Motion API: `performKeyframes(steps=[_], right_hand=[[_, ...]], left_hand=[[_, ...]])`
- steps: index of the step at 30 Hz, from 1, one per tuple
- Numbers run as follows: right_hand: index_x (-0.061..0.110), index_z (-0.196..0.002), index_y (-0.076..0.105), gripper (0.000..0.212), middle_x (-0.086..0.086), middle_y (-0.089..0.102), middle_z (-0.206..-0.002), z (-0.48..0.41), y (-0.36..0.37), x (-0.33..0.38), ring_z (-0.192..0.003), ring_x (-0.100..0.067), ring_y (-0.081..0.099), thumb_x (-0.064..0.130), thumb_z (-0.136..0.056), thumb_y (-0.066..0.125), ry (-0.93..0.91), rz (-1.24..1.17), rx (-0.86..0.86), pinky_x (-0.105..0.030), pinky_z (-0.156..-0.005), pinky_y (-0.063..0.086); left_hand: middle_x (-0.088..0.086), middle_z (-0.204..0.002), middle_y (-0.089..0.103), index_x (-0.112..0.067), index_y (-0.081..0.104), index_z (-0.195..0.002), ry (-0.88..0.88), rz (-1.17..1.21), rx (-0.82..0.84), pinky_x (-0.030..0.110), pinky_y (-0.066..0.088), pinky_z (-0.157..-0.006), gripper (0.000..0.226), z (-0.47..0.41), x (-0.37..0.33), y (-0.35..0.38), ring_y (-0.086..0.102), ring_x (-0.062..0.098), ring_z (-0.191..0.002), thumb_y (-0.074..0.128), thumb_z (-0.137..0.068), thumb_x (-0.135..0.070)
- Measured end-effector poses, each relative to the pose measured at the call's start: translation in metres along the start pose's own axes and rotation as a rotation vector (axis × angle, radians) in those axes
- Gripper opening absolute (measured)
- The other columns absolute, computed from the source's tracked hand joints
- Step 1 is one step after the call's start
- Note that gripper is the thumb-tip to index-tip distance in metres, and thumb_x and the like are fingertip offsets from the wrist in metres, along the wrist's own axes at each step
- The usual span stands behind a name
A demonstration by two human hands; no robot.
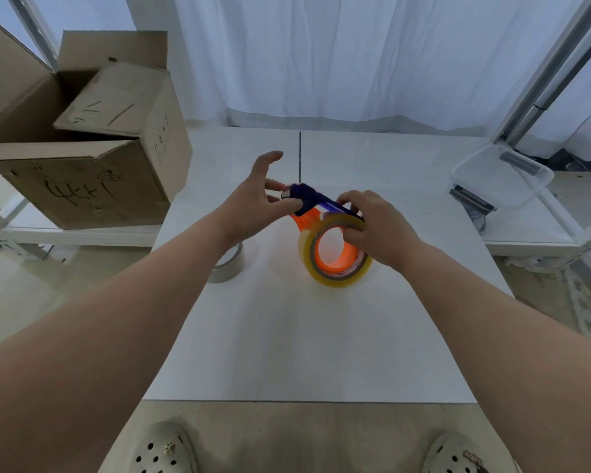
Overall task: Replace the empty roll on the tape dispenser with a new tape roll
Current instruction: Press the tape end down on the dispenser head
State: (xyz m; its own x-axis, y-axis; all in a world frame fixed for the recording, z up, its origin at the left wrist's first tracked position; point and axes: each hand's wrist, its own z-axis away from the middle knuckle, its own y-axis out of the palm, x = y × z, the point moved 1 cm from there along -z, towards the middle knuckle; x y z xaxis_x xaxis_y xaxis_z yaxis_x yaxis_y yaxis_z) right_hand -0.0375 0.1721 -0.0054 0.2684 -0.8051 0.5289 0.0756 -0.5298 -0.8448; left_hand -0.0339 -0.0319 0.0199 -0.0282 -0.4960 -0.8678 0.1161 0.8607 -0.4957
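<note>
**Fitting a Fresh Roll to the Dispenser**

Shows the tape dispenser [313,196] held low over the middle of the white table [287,336], with the new tape roll [335,278] already ringed around its orange hub [335,257]. Pinches the blue front end with the left hand [256,203], thumb and a finger closed on it and the forefinger lifted free. Curls the right hand [379,230] over the top of the yellowish roll, fingers wrapped on its rim, thumb set against the blue arm.

Runs, along its long axis, from the blue end at far left down to the roll at near right, so puts the roll directly under the right hand. Turns the roll's open face toward the camera. Cannot tell whether the lower rim touches the tabletop.

Leaves the empty roll [231,266] lying flat on the table, partly hidden beneath the left forearm, near the dispenser but apart from it.

Looks close to done: probably only threading the tape end forward to the blue tip, a job for the left hand, the nearer one.

Includes a cardboard box [82,186] at left and a clear plastic container [502,179] at right.
</note>
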Motion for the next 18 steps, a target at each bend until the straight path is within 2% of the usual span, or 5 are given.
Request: performKeyframes(steps=[3, 7, 11, 15, 18], right_hand=[[0.020, -0.123, 0.049, 0.042, -0.007, 0.059, -0.099, -0.004, -0.003, -0.008, -0.078, -0.023, 0.062, 0.013, -0.083, 0.063, 0.248, -0.182, 0.079, -0.033, -0.060, 0.056], [0.017, -0.116, 0.050, 0.033, -0.013, 0.061, -0.097, -0.005, -0.008, -0.013, -0.078, -0.034, 0.068, 0.009, -0.085, 0.060, 0.498, -0.344, 0.103, -0.043, -0.058, 0.060], [0.009, -0.101, 0.051, 0.019, -0.018, 0.063, -0.097, -0.015, -0.011, -0.012, -0.082, -0.041, 0.068, 0.006, -0.084, 0.058, 0.610, -0.354, 0.076, -0.051, -0.066, 0.059], [0.003, -0.107, 0.057, 0.027, -0.024, 0.068, -0.092, -0.026, -0.012, -0.007, -0.075, -0.042, 0.070, 0.006, -0.081, 0.058, 0.631, -0.283, 0.088, -0.051, -0.067, 0.060], [0.001, -0.107, 0.059, 0.027, -0.026, 0.068, -0.094, -0.029, -0.006, -0.003, -0.077, -0.042, 0.070, 0.007, -0.081, 0.059, 0.609, -0.283, 0.125, -0.052, -0.067, 0.060]], left_hand=[[0.007, -0.144, 0.036, -0.033, 0.018, -0.144, -0.004, -0.032, -0.093, 0.030, 0.041, -0.086, 0.077, -0.004, 0.007, 0.001, 0.049, 0.027, -0.122, 0.066, -0.083, -0.042], [0.009, -0.148, 0.028, -0.027, 0.022, -0.145, -0.016, -0.069, -0.123, 0.031, 0.040, -0.091, 0.071, -0.005, 0.017, 0.002, 0.047, 0.029, -0.126, 0.062, -0.087, -0.038], [0.009, -0.147, 0.028, -0.025, 0.025, -0.144, -0.053, -0.103, -0.127, 0.032, 0.040, -0.093, 0.067, -0.009, 0.020, 0.007, 0.051, 0.027, -0.120, 0.061, -0.088, -0.037], [0.010, -0.146, 0.028, -0.023, 0.029, -0.142, -0.087, -0.150, -0.107, 0.038, 0.041, -0.101, 0.065, -0.014, 0.023, 0.013, 0.050, 0.028, -0.120, 0.060, -0.087, -0.038], [0.010, -0.146, 0.026, -0.020, 0.031, -0.141, -0.110, -0.160, -0.080, 0.039, 0.040, -0.103, 0.061, -0.014, 0.027, 0.017, 0.048, 0.029, -0.123, 0.059, -0.089, -0.037]])
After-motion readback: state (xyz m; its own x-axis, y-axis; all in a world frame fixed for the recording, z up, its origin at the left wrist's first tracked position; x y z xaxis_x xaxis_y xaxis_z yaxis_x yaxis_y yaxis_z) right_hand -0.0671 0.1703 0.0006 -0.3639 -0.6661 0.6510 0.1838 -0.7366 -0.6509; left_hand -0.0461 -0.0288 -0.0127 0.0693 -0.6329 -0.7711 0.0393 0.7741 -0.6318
